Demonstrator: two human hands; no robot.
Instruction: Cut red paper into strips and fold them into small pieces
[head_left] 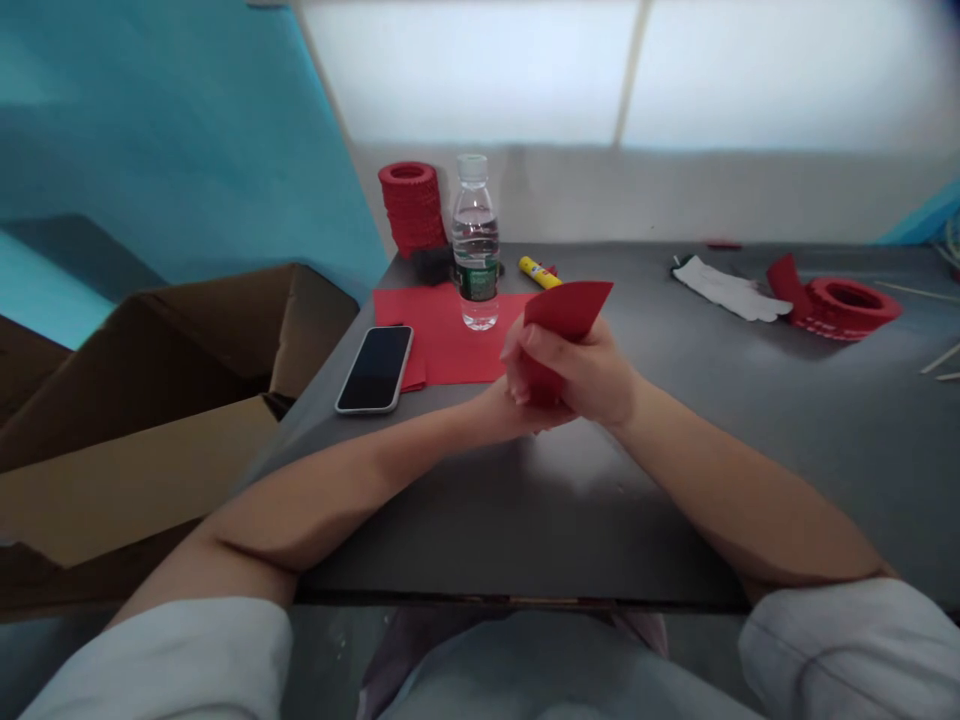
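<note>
Both hands meet over the middle of the grey table, closed around a folded piece of red paper that sticks up above the fingers. My right hand wraps the paper from the front. Mostly hidden behind and under it, my left hand also touches the lower part of the paper. Both forearms rest on the table.
A red paper sheet lies behind the hands with a water bottle on it and a phone at its left edge. Nearby are a yellow glue stick, red paper stacks, a white glove, and an open cardboard box.
</note>
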